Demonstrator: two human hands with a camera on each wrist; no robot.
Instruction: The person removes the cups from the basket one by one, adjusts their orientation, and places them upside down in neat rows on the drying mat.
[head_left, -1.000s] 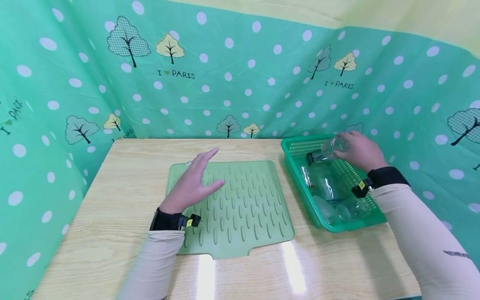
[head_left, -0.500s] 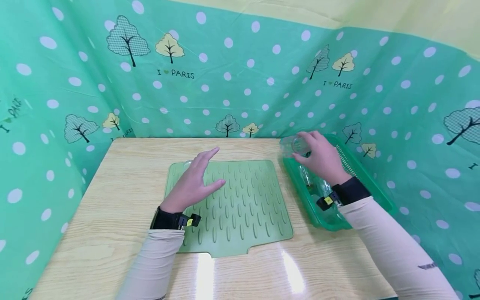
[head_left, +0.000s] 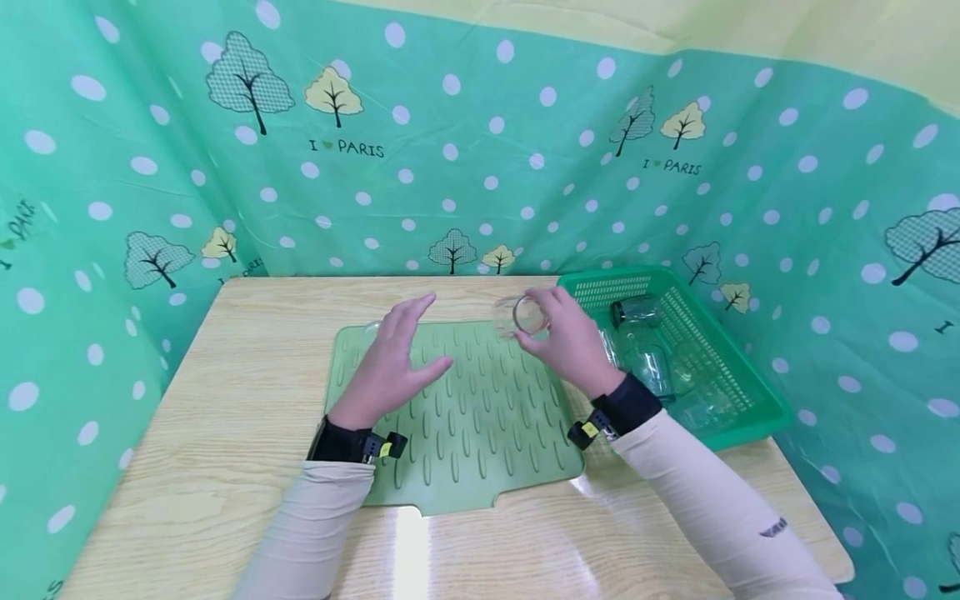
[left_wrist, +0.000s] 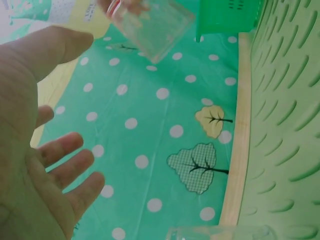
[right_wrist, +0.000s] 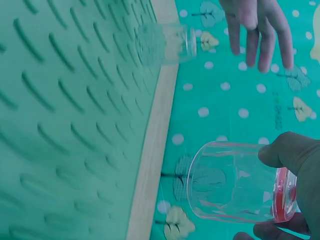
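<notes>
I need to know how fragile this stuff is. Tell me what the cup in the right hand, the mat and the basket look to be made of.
Cup: clear and glossy, glass or hard plastic; the backdrop shows through it.
Mat: soft-looking matte green, probably silicone, with moulded raised ribs.
Basket: shiny green plastic, judging by its perforated moulded walls.

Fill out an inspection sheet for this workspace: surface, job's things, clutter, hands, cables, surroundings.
Surface: wooden table with a ribbed green mat on it.
Job's things: clear glass held above the mat; another glass standing at the mat's far left corner; more glassware in the green basket.
Clutter: nothing seen.
Hands: right hand grips the clear glass; left hand open over the mat.
Cables: nothing seen.
Surroundings: polka-dot tree-print cloth on three sides.
</notes>
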